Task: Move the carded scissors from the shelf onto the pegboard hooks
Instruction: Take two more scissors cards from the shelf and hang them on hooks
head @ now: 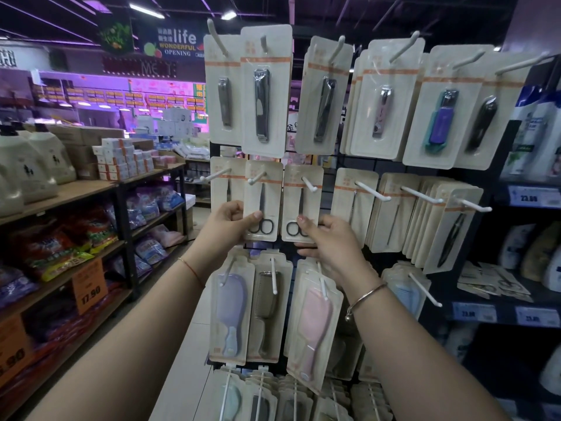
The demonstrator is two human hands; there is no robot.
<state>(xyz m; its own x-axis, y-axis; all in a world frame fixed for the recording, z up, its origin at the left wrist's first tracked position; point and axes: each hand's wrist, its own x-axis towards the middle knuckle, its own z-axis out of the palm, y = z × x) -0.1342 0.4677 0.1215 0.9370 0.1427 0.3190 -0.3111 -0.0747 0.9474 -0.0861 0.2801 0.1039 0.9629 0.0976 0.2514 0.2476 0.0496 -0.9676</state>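
**Two scissor cards steadied on the middle row of hooks**

The left hand [232, 221] pinches the lower edge of a cream cardboard blister card holding small black-handled scissors [261, 205], thumb on the front near the finger loops. The right hand [329, 238] grips a second matching scissor card [300, 205] the same way, thumb on its face, fingers behind. Both cards already sit over white pegboard hooks [309, 184] in the middle row, side by side and nearly touching. Holding them low probably lets the person square each card and slide it back along its hook without bending the punched hole at the top.

More loose scissor cards [494, 284] lie flat in a heap on the dark shelf at right [516, 300], so the job looks partly done.

The black wire pegboard rack [379, 161] sorts by type: carded nail clippers [262, 89] on top, carded combs and brushes [232, 311] below, which would explain the scissors sharing one row.

Readable writing:
- A hanging sign [179, 44]: "life WONDERFUL OPENING", with characters beside it too small to read.
- An orange price tag [90, 287] at left: "17.90".
- Shelf-edge labels [529, 197] at right appear to say "23.90", blurred.
- Card printing: an orange band only; no brand legible.
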